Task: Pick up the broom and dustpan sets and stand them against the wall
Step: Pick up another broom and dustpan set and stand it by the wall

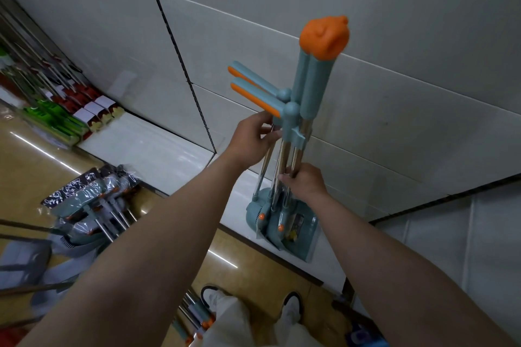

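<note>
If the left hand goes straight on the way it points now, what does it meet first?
The metal poles of the broom and dustpan set, which the left hand holds; behind them, probably close, the wall.

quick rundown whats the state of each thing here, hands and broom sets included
upright set: standing on its dustpan end by the wall, held by both hands
left hand: grips the set's poles high up
right hand: grips the poles lower down
wrapped sets: lying on the floor, not yet stood up
handles by the feet: lying on the floor
green and red brooms: propped along the far left wall
</note>
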A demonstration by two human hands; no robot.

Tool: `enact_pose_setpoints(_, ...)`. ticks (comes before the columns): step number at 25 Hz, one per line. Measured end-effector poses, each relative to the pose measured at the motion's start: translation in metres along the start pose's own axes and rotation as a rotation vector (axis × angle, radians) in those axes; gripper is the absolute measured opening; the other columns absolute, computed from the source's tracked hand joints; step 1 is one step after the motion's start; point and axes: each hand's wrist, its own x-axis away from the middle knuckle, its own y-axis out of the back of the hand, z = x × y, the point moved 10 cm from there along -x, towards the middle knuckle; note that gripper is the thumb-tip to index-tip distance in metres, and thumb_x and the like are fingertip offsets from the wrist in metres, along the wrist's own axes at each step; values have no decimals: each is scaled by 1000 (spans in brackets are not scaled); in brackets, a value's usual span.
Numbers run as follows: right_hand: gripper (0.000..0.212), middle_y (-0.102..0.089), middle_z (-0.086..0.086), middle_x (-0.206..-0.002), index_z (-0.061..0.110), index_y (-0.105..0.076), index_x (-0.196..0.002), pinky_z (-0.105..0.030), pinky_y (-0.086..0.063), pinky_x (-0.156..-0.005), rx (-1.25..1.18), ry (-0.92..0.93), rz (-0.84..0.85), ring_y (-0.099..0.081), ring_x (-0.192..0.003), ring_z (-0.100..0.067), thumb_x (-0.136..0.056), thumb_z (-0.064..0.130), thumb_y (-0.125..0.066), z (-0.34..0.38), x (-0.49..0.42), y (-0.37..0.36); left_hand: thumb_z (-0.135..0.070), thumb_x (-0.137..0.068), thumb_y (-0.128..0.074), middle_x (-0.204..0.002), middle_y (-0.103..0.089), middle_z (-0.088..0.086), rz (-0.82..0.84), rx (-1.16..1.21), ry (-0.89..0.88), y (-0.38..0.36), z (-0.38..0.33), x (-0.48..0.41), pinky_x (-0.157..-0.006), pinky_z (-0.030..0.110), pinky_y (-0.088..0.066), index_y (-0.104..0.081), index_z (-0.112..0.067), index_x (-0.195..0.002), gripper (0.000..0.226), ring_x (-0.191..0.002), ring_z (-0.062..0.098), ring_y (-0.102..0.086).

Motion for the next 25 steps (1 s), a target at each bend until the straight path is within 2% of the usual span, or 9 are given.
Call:
enact_pose_setpoints(2,24,-76,-8,-101,16,-78,-102,-25,-49,-81,11,25,-17,-70,-96,-26,-89,34,-72,11,-2,-1,3,-91,-64,-107,-71,14,-65,-65,-69,3,-7,5,-86,9,-49,-67,-1,-115,25,-97,23,-67)
enact_pose_setpoints(7,17,-77,-5,-97,21,-78,-97,-23,-47,-80,-11,11,-15,-70,-91,-23,-88,34,-73,0,-7,-1,-3,-92,-65,-101,-71,11,-167,-89,-88,14,-5,2,-82,4,-47,-68,-3,-111,19,-92,19,-65)
enact_pose_setpoints(10,11,-77,0,-94,27,-77,-92,-38,-58,-89,-85,-20,33,-72,-88,-18,-85,35,-75,-16,-10,-3,-7,-94,-66,-102,-71,8,-217,-47,-25,25,5,1,-80,0,-44,-68,-7,-112,18,-91,14,-63)
enact_pose_setpoints(12,9,-76,1,-94,29,-76,-89,-39,-58,-89,-82,-19,30,-72,-88,-19,-85,37,-75,-17,-15,-2,-9,-94,-66,-105,-71,7,-193,-55,-5,24,7,-3,-79,-1,-43,-67,-8,-114,19,-92,12,-62)
enact_pose_setpoints(15,20,-77,2,-98,26,-78,-96,-29,-53,-85,-40,-12,7,-70,-93,-19,-86,43,-72,-7,-18,-3,-11,-94,-67,-106,-70,5,-117,-78,-1,16,3,-9,-81,2,-46,-67,-9,-114,20,-93,11,-63)
enact_pose_setpoints(19,33,-75,0,-103,23,-74,-101,-35,-54,-88,1,1,-6,-69,-98,-23,-88,52,-66,-8,-14,-9,-15,-96,-66,-108,-66,-5,-106,-48,54,16,7,-5,-78,-2,-43,-65,-14,-117,22,-91,2,-60)
enact_pose_setpoints(20,35,-74,-1,-106,22,-72,-104,-35,-54,-88,1,-15,-10,-68,-101,-24,-89,53,-65,-14,-12,-11,-16,-96,-66,-110,-66,-4,-108,-33,61,16,8,-3,-81,1,-44,-65,-15,-118,22,-94,5,-61)
enact_pose_setpoints(22,40,-72,-4,-109,22,-70,-106,-33,-50,-81,59,-74,1,-66,-105,-28,-93,57,-55,-29,-6,-18,-16,-95,-66,-119,-65,-1,-109,-10,79,17,15,-1,-90,16,-52,-63,-15,-124,29,-105,12,-62)
enact_pose_setpoints(25,60,-67,-11,-105,12,-69,-108,-31,-41,-73,90,-236,88,-63,-100,-30,-100,61,-36,-50,2,-38,-15,-92,-68,-125,-62,1,-98,-9,118,20,26,4,-95,30,-54,-60,-16,-131,39,-113,11,-58)
